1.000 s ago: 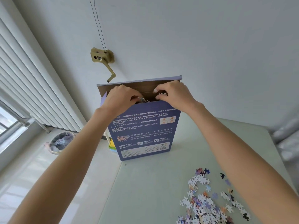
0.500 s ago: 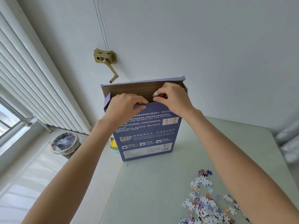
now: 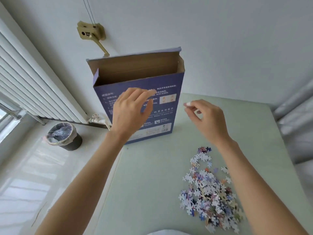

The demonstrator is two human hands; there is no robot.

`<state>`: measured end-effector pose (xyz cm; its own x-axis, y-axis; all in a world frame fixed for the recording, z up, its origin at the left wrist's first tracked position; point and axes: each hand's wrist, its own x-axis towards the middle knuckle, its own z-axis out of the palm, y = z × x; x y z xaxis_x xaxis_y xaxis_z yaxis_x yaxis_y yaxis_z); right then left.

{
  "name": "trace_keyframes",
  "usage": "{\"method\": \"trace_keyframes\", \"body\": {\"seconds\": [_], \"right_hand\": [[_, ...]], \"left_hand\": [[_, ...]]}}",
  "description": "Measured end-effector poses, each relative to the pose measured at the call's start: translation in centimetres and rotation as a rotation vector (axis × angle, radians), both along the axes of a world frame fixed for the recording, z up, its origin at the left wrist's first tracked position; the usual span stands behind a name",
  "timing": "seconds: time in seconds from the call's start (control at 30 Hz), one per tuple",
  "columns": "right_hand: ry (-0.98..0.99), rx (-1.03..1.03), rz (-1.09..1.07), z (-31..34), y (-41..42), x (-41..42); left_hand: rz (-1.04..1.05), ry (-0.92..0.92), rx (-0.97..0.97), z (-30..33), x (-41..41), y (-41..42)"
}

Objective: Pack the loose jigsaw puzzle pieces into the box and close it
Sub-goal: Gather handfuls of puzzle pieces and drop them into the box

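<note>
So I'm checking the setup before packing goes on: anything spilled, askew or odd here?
Nothing damaged. The box stands upright at the table edge, top open. The pieces lie in a loose pile on the table, none on the floor in view.

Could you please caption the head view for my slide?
Both hands hover empty before the open box; pieces wait.

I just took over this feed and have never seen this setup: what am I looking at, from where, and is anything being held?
No machine here: a person's two bare hands, filmed by a wide-angle camera on their head looking forward and down. A blue box stands upright on the pale table, its top open. A heap of loose puzzle pieces lies on the table's right side. The left hand hovers before the box, fingers relaxed, holding nothing. The right hand is loosely curled, apparently empty. A lined bin stands on the floor.
</note>
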<state>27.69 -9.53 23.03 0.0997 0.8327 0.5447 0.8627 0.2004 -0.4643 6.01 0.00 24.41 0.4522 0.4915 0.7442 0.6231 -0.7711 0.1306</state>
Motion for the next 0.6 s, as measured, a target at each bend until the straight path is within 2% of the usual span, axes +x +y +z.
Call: {"method": "trace_keyframes", "body": {"seconds": [0.07, 0.13, 0.2, 0.3, 0.33, 0.4, 0.5, 0.6], "right_hand": [[0.021, -0.125, -0.063, -3.9, -4.8, 1.6], [0.042, -0.324, -0.152, -8.1, -9.7, 3.4], [0.057, -0.571, -0.228, -12.1, -14.5, 5.1], [0.123, -0.867, -0.312, -16.3, -19.8, 7.1], [0.155, -0.945, -0.338, -17.5, -21.1, 7.7], [0.233, -1.101, -0.401, -19.7, -23.3, 8.6], [0.245, -1.217, -0.455, -21.8, -23.6, 8.1], [0.139, -1.165, -0.399, -22.8, -22.5, 6.3]], "left_hand": [[-0.1, -0.044, -0.086, -2.4, 1.5, -3.4], [-0.172, -0.072, -0.268, -5.8, 3.2, -7.0], [-0.193, -0.027, -0.58, -9.8, 5.2, -10.4], [-0.159, 0.183, -1.167, -15.4, 7.9, -14.4], [-0.131, 0.266, -1.289, -17.1, 8.6, -15.5], [-0.042, 0.437, -1.396, -19.9, 9.8, -17.9], [0.136, 0.63, -1.423, -22.5, 9.9, -20.3], [0.191, 0.617, -1.4, -23.8, 10.0, -22.5]]}}
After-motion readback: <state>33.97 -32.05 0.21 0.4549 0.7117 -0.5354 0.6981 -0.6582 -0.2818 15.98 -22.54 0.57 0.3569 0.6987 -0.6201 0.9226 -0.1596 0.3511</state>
